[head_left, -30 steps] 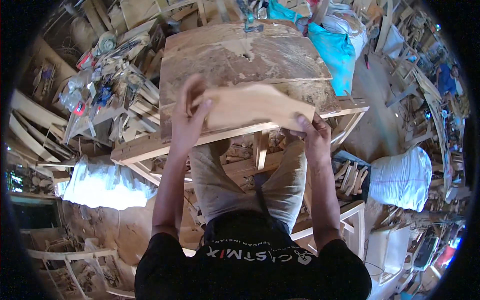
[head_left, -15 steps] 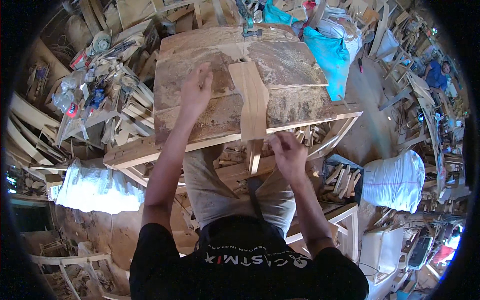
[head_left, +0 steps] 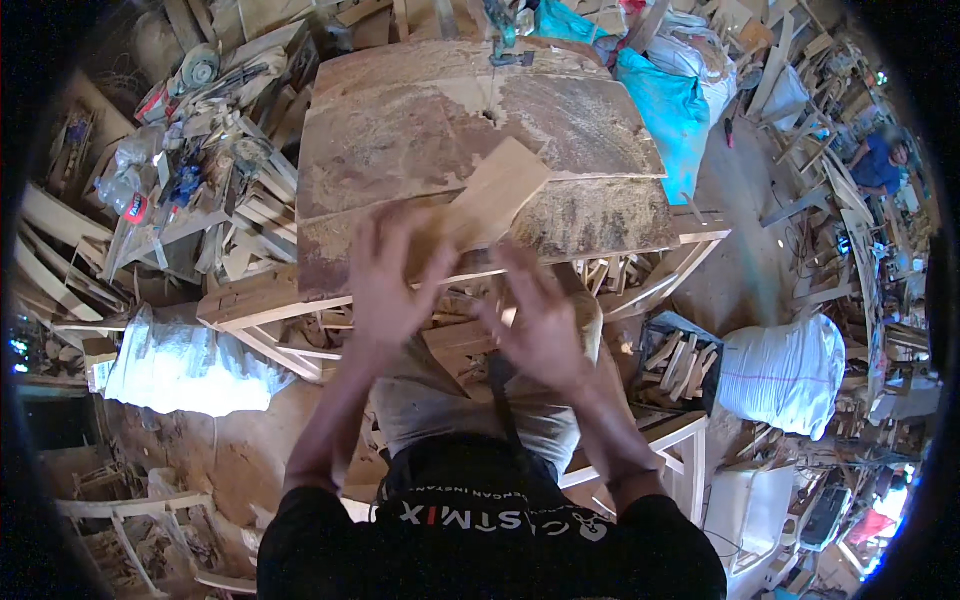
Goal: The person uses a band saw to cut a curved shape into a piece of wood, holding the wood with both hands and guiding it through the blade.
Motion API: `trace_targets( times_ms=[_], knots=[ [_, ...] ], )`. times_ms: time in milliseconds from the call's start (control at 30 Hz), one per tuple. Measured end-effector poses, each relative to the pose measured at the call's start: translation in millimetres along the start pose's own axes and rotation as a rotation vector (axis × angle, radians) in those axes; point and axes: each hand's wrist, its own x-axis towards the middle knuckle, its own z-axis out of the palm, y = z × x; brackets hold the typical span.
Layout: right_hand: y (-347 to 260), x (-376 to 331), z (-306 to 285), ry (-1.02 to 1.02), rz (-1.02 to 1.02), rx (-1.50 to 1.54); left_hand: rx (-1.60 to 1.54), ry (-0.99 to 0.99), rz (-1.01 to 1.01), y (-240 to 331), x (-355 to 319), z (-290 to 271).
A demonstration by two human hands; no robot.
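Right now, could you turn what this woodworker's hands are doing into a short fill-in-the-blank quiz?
1. Both hands grip a flat piece of ____.
2. The plank lies over a dusty wooden ____.
3. The left hand is on the plank's ____ end, the right hand beside it.
4. The sack on the right is ____.

Missing words: wood; table; near; white
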Motion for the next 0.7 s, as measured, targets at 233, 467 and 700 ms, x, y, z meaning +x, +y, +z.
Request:
trace_targets(
  times_ms=[233,467,700],
  knots=[
    [92,100,-34,-0.256,-0.195,-0.276,-0.199,-0.235,-0.085,-28,-15,-4],
    [89,98,-42,-0.299,-0.231,-0.352,0.025,-0.123,0.069,-71,37,-16],
    [53,25,-23,0.063,-0.022,-0.386,-0.082,0.095,-0.027,-92,85,43]
  ],
)
